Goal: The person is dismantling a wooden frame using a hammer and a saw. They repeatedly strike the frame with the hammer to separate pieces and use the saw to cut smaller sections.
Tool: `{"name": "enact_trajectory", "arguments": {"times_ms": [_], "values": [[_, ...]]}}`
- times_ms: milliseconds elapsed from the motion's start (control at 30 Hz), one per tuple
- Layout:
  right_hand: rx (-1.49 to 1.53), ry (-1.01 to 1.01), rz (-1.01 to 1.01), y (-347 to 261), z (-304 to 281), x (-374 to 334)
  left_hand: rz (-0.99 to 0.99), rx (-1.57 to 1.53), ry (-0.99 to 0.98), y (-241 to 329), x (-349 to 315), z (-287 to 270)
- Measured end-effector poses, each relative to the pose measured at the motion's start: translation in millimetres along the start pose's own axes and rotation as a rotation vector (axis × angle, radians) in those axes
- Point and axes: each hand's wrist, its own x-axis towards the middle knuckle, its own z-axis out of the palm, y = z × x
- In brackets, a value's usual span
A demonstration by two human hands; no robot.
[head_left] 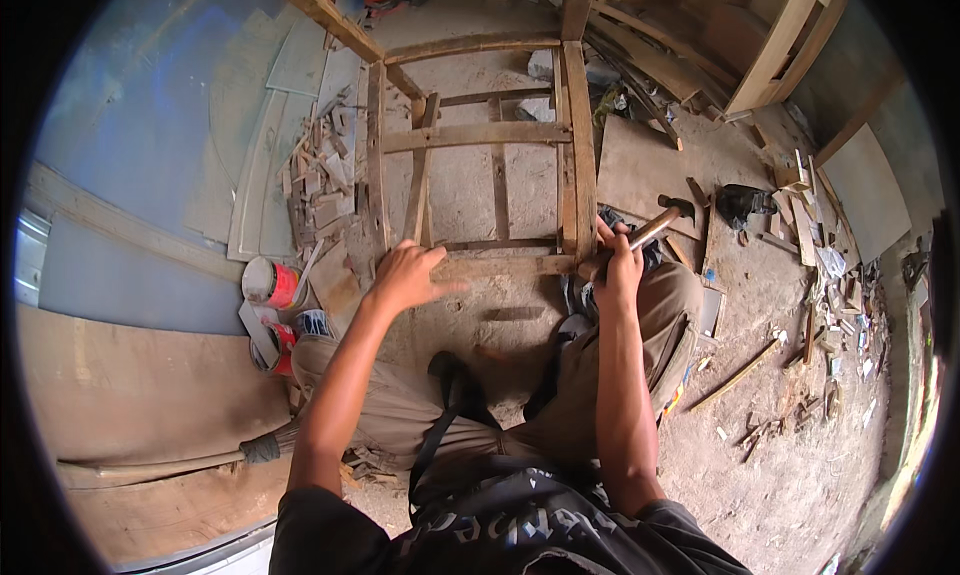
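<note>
Wooden frame [478,135] cut off above, left hand [403,277] partly blurred, hammer handle [650,230] partly hidden by right hand [619,262], scraps [852,305] near floor's [790,475] right edge indistinct

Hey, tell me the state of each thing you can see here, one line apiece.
Left hand: open, resting on the frame's near left corner
Right hand: closed around the hammer
Hammer: held, head pointing away from the person
Wooden frame: joined up, gaps open between its bars
Upper red can: upright; lid unclear
Wood scraps: loose, piled
</note>
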Motion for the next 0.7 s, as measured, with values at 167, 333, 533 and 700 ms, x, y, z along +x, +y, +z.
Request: {"name": "enact_trajectory", "arguments": {"times_ms": [167,333,533,700], "values": [[-0.066,0.060,-0.068,16,4,16,0.032,0.079,0.174,-12,4,20],[-0.209,0.073,-0.219,12,9,53,-0.059,0.035,0.179,13,-6,4],[-0.487,-0.004,0.039,7,73,67,-0.123,-0.050,0.154,-27,0,-26],[-0.700,-0.089,-0.038,2,65,90,-0.094,-0.305,0.053,-42,21,-49]]}}
